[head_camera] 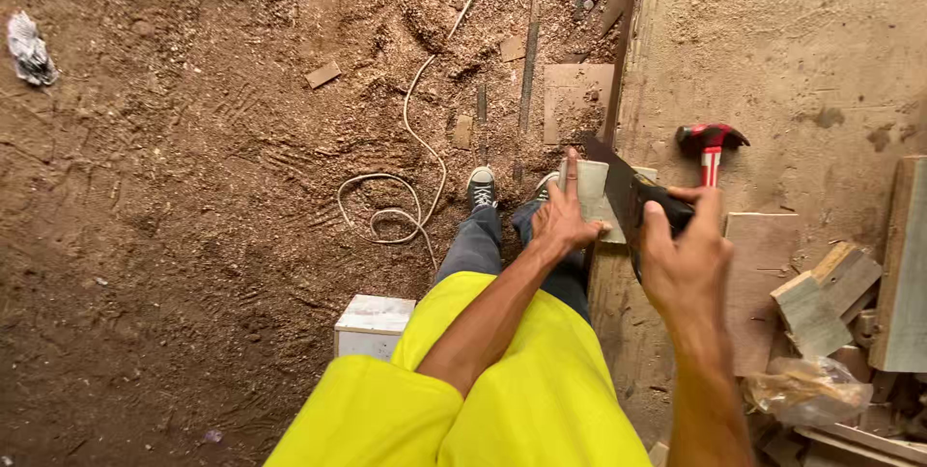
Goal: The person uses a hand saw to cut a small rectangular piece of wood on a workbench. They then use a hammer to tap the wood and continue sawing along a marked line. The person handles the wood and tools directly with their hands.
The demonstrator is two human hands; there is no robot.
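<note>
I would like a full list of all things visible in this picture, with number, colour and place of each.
wood piece: one, pale, at workbench edge under left hand
handsaw: one, dark blade, black handle, in right hand
hammer: one, red and black, on workbench beyond right hand
workbench: one, dusty tan, right side
wood offcuts: several, grey-brown, right edge
plastic bag: one, clear, lower right
cord: one, white, on sawdust floor
white box: one, on floor by legs
crumpled rag: one, grey-white, upper left
left hand: pressing the wood piece
right hand: gripping the handsaw

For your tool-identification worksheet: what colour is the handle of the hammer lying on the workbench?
Red with a white band, on the hammer; the head view shows it.
</note>
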